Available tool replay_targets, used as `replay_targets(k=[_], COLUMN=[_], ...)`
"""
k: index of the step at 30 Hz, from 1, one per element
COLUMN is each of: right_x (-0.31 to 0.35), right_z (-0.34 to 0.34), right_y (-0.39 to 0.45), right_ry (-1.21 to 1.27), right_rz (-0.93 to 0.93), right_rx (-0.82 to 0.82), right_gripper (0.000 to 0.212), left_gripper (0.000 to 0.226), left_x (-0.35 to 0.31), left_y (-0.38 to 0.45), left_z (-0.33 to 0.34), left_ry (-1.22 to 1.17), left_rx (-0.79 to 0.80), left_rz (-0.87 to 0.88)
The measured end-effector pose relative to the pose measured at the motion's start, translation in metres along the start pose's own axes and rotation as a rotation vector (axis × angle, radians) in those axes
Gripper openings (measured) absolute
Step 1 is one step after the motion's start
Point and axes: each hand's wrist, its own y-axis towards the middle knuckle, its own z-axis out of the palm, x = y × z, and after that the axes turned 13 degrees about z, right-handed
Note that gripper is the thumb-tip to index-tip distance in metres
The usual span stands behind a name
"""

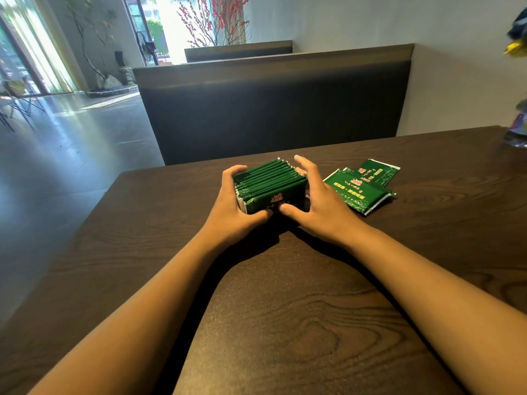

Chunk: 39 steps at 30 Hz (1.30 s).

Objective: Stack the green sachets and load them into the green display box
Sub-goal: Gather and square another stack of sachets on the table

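Near the far-middle of the dark wood table (285, 295), a stack of green sachets (269, 185) standing on edge, pressed together from both sides. Left hand (235, 208) curled round the stack's left end, thumb on the near face. Right hand (316, 202) against the right end, thumb on the near face, fingers curved along the far side. Just right of the hands, loose green sachets (362, 186) lying flat and overlapping. Beyond the table, a dark booth backrest (271, 109).

loose sachets (362, 186) | print present | characters too blurred to read
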Motion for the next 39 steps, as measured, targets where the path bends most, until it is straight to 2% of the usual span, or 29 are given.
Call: replay_targets(k=[3,7,12,15,20,24,26,28,30,32,35,39], right_x=[-0.001,-0.002,-0.005,-0.006,-0.012,-0.004,0.001,0.002,-0.004,-0.013,-0.022,-0.025], right_z=[0.005,0.003,-0.004,-0.006,-0.012,-0.015,-0.015,-0.016,-0.020,-0.029,-0.040,-0.043], right_y=[0.000,0.001,0.003,0.004,0.004,0.000,-0.001,0.002,0.006,0.009,0.010,0.011], right_ry=[0.026,0.091,0.256,0.275,0.271,0.280,0.317,0.344,0.156,-0.190,-0.501,-0.665], right_rz=[0.015,0.045,0.127,0.138,0.148,0.172,0.211,0.250,0.249,0.248,0.400,0.509], right_rx=[0.090,0.086,0.147,0.175,0.236,0.244,0.187,0.041,-0.197,-0.351,-0.303,-0.193], right_gripper=[0.094,0.098,0.121,0.130,0.116,0.103,0.089,0.067,0.051,0.052,0.066,0.073], left_gripper=[0.094,0.110,0.103,0.104,0.121,0.112,0.107,0.104,0.103,0.104,0.103,0.100], left_x=[0.000,-0.001,0.000,-0.001,-0.002,-0.001,0.000,-0.001,-0.002,-0.003,-0.004,-0.005], left_y=[0.000,0.000,0.000,0.000,0.001,0.001,0.001,0.001,0.000,0.000,0.001,0.000], left_z=[-0.001,0.000,-0.004,-0.005,-0.003,-0.002,-0.002,-0.002,-0.002,-0.001,-0.001,-0.001], left_ry=[-0.027,-0.020,-0.023,-0.044,-0.059,-0.020,-0.010,0.001,0.003,0.003,0.008,0.008], left_rx=[0.040,0.052,0.047,0.075,0.140,0.086,0.059,0.033,0.003,-0.020,-0.022,-0.012], left_rz=[-0.006,-0.015,-0.017,-0.017,-0.035,-0.022,-0.025,-0.037,-0.050,-0.060,-0.068,-0.068])
